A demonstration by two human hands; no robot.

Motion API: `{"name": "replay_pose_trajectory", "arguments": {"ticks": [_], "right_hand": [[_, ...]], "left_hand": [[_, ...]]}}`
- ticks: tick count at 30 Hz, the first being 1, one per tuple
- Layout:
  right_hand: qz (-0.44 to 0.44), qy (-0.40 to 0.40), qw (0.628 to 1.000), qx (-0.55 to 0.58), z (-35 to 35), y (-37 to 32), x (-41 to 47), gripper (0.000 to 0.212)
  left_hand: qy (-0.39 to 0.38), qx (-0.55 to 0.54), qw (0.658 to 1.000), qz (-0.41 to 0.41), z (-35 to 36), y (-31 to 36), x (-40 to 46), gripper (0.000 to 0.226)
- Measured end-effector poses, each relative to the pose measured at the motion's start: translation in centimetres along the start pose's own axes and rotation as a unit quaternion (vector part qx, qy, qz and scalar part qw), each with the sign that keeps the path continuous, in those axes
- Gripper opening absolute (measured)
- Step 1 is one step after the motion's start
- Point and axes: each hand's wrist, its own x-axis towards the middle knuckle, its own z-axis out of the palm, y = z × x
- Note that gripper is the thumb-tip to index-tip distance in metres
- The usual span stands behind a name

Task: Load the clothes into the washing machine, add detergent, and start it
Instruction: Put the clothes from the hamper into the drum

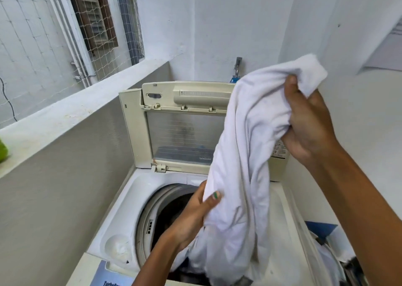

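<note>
White plastered walls [239,24] are closing in around the top-loading washing machine [121,209], which is standing in a narrow corner with its lid [185,129] propped upright at twelve o'clock. I am gripping a white garment [243,155] with both hands above the open drum [165,211]. My right hand [309,124], up at two o'clock, is curling tightly round a bunched fistful of the cloth, thumb pressing on top of the fold and the other fingers wrapping beneath, so the fabric is spilling out above my knuckles. My left hand [195,216], lower at about seven o'clock from it, is pinching the garment's hanging edge, thumb lying on the near face of the cloth and the fingers going behind it where I cannot see them. The garment is hanging in a long twisted drape between the two grips, its lower end trailing down into the drum mouth at six o'clock. Dark laundry is showing inside the drum beneath the cloth. A round white recess [117,246] is sitting in the machine's top deck at eight o'clock of the drum. More clothes [335,255], blue and white, are lying heaped at four o'clock beside the machine. A grey ledge [65,116] is running along the wall at nine o'clock, with netting [97,31] stretching over the window above it. A tap [237,67] is poking out of the wall behind the lid.
</note>
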Motion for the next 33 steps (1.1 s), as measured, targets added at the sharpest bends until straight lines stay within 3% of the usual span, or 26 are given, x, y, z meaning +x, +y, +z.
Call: {"name": "replay_pose_trajectory", "arguments": {"ticks": [3, 6, 9, 12, 16, 18, 20, 22, 25, 28, 30, 33], "right_hand": [[-0.048, 0.005, 0.999, 0.010, 0.9, -1.3, 0.2, 0.014], [-0.066, -0.011, 0.997, 0.049, 1.4, -2.6, 0.2, 0.015], [-0.084, -0.037, 0.993, 0.074, 1.1, -3.4, 0.2, 0.030], [-0.095, -0.037, 0.991, 0.089, 0.3, -3.7, 0.4, 0.037], [-0.091, -0.003, 0.992, 0.082, -2.5, -4.6, 1.1, 0.059], [-0.067, -0.001, 0.997, 0.030, -3.8, -5.1, 1.0, 0.073], [-0.053, 0.019, 0.998, -0.012, -5.0, -5.1, 1.2, 0.058], [-0.071, 0.032, 0.996, -0.035, -6.0, -4.9, 1.2, 0.042], [-0.060, 0.025, 0.995, -0.072, -5.9, -5.0, 0.8, 0.048], [-0.071, 0.059, 0.984, -0.149, -6.3, -4.5, 1.2, 0.017], [-0.069, 0.087, 0.954, -0.277, -6.6, -4.3, 1.6, 0.009], [-0.038, 0.022, 0.879, -0.474, -7.3, -4.0, 1.7, 0.042]], "left_hand": [[-0.021, 0.112, 0.993, 0.011, 0.5, -0.5, -0.3, 0.080], [0.006, 0.183, 0.983, 0.003, 0.8, -2.4, 0.0, 0.075], [0.040, 0.188, 0.981, -0.002, 1.0, -3.8, 0.6, 0.043], [0.102, 0.236, 0.966, 0.015, 0.3, -3.7, 1.2, 0.013], [0.267, 0.171, 0.946, 0.070, -2.4, -0.6, 1.4, 0.031], [0.350, 0.137, 0.917, 0.134, -4.1, 2.8, 1.5, 0.026], [0.378, 0.119, 0.897, 0.195, -4.8, 7.0, 1.4, 0.021], [0.377, 0.099, 0.890, 0.237, -4.9, 10.8, 1.1, 0.018], [0.351, 0.068, 0.892, 0.277, -3.9, 15.5, 0.4, 0.020], [0.345, 0.059, 0.885, 0.308, -3.6, 18.6, 0.1, 0.018], [0.338, 0.058, 0.881, 0.327, -3.5, 20.1, 0.0, 0.015], [0.320, 0.055, 0.873, 0.364, -3.1, 21.7, 0.0, 0.010]]}}
